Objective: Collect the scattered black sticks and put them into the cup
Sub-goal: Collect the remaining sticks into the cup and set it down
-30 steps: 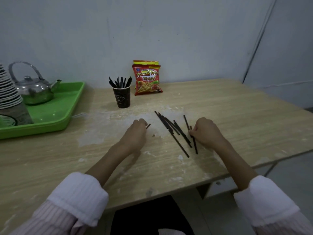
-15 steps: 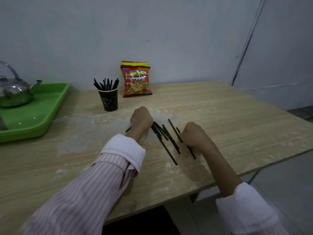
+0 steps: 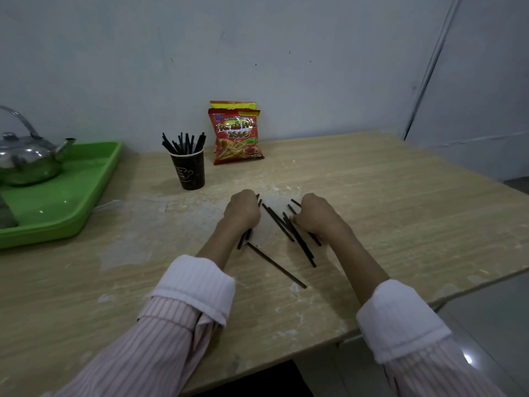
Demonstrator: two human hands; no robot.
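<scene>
The left hand (image 3: 243,210) is curled tight around a few black sticks (image 3: 279,222); their ends poke out above and below the fist. The right hand (image 3: 317,216) is curled too, and it pinches sticks from the loose bunch between the hands. The cup (image 3: 190,170) stands farther back on the worktop (image 3: 372,196) with more sticks in it. A green tray (image 3: 71,196) with a kettle (image 3: 25,159) is on the left, and a snack bag (image 3: 237,136) leans on the grey wall (image 3: 286,53). A moment ago the sticks lay together; now one long stick (image 3: 276,265) lies alone.
</scene>
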